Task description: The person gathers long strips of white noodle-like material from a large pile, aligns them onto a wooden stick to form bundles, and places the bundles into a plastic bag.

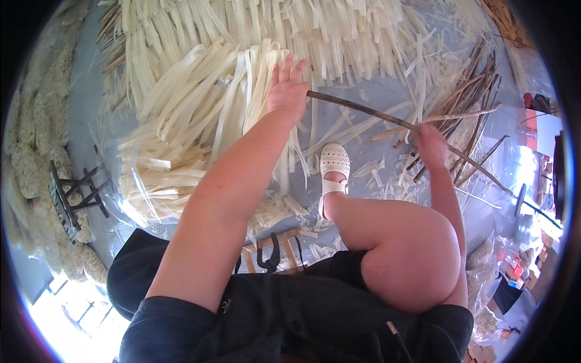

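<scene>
A long, dark wooden stick (363, 107) slants across in front of me. One end of it meets my left hand (289, 90), which seems to pinch it on the thumb side. The other fingers of that hand are spread over a heap of pale, flat strips (204, 95); its thumb is hidden. Further along the stick, my right hand (432, 145) is closed around it, slightly blurred. Beyond this hand the stick runs on towards the right rim. Under and beside the right hand lies a loose pile of similar wooden sticks (470, 90).
More pale strips (317, 27) cover the floor ahead. My foot in a perforated white clog (335, 165) rests on the grey floor (363, 159) among scraps. At left stand a small dark stool (75, 195) and shaggy pale bundles (32, 149). Plastic-wrapped bundles (483, 272) lie at right.
</scene>
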Motion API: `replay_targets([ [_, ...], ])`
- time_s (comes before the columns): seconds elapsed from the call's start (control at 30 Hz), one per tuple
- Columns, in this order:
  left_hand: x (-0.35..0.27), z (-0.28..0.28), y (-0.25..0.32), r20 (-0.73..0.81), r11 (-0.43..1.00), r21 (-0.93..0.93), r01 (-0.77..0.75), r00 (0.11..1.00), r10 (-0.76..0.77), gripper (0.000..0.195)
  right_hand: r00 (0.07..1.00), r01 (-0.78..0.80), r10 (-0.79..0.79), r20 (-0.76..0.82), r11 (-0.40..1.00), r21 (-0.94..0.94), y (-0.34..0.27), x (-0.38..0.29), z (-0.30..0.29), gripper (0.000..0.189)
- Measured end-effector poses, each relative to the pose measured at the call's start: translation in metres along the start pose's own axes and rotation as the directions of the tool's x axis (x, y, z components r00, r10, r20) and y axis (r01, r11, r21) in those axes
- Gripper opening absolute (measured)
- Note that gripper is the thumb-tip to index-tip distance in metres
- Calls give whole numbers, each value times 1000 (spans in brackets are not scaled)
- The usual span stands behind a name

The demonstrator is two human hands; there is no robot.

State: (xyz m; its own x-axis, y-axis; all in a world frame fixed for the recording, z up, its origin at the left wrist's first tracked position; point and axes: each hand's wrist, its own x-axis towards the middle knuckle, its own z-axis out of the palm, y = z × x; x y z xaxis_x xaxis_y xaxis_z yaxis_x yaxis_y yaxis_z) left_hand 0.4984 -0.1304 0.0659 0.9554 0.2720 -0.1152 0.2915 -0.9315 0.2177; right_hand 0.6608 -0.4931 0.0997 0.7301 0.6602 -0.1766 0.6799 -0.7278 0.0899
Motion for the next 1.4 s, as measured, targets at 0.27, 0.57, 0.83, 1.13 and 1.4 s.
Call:
replay_targets([
  [0.27, -14, 12, 16, 0, 996, -29, -85, 996, 85, 9, 974, 98, -164, 156, 925, 367, -152, 33, -8, 30],
  [0.57, -2, 28, 6, 57, 991, -131, 8, 998, -1, 11, 930, 315, -312, -193, 949, -19, -4, 3, 3, 32],
  [0.83, -11, 36, -15, 146, 999, -23, 34, 989, -31, 13, 960, 76, -111, -259, 987, -141, 79, -17, -1, 38],
  [1.13, -34, 5, 35, -8, 955, -86, -284, 959, 284, 35, 937, -147, 110, -331, 985, -90, 118, -47, 12, 40],
  [1.4, -70, 15, 111, 488, 851, -525, 14, 824, 288, 38, 700, -392, 514, -496, 857, 335, 94, -13, 9, 53],
])
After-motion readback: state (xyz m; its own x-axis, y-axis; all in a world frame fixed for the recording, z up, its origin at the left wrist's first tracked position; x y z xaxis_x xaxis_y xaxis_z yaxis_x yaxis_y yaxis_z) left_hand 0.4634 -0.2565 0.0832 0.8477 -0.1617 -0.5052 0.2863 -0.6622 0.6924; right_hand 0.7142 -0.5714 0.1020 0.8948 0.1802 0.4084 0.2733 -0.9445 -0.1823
